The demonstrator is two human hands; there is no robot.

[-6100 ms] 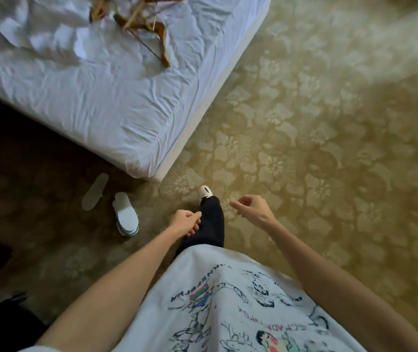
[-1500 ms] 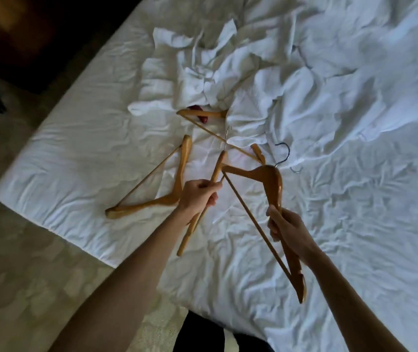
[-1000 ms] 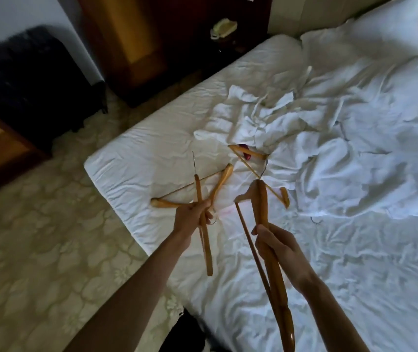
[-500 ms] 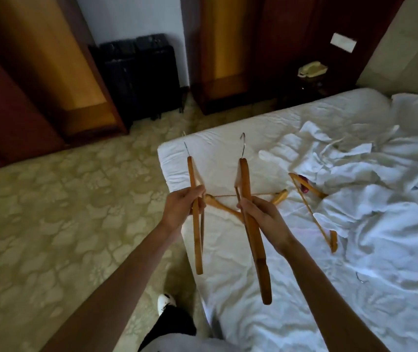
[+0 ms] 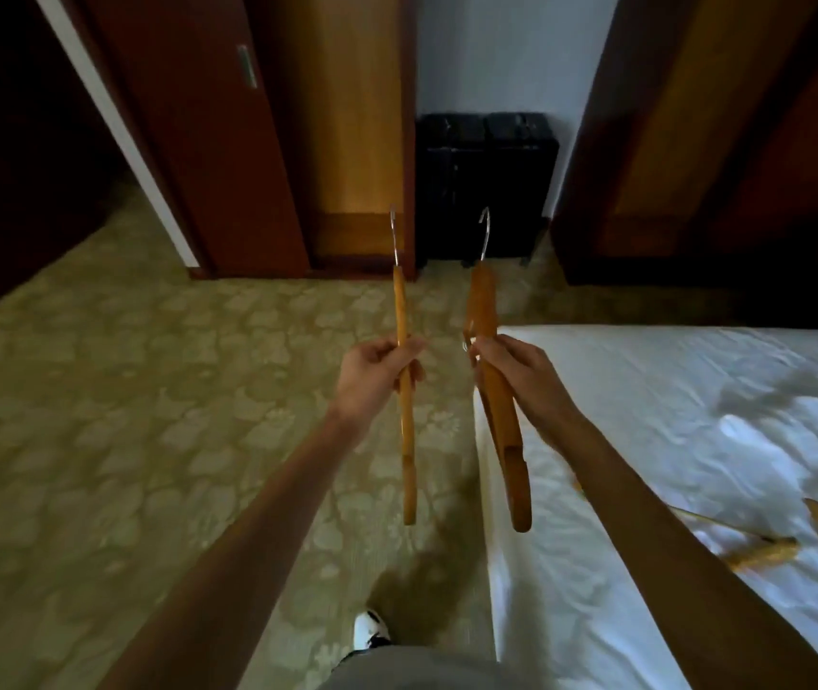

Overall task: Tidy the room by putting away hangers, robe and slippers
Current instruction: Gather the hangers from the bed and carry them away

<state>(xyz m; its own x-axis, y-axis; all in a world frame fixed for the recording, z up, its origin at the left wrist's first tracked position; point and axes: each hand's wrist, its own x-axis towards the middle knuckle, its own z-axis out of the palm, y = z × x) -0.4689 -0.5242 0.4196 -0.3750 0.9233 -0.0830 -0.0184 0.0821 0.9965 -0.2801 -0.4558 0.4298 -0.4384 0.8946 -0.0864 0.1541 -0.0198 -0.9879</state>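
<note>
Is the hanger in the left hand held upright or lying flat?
Upright: the hanger stands on end in the left hand, metal hook on top, one wooden end hanging below the fist.

The left hand (image 5: 377, 373) grips one wooden hanger (image 5: 404, 415); the right hand (image 5: 514, 373) grips another hanger (image 5: 499, 415) (both hooks upward), between patterned carpet (image 5: 123, 415) and bed (image 5: 670, 415).

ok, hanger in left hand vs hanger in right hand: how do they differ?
The left hand's hanger shows a thin edge; the right hand's hanger looks broader, with a notched lower end. The left hand holds its hanger over the carpet; the right hand holds its one at the bed edge. The left one stands nearly straight; the right one tilts. Both are orange-brown wood, metal hooks up.
</note>
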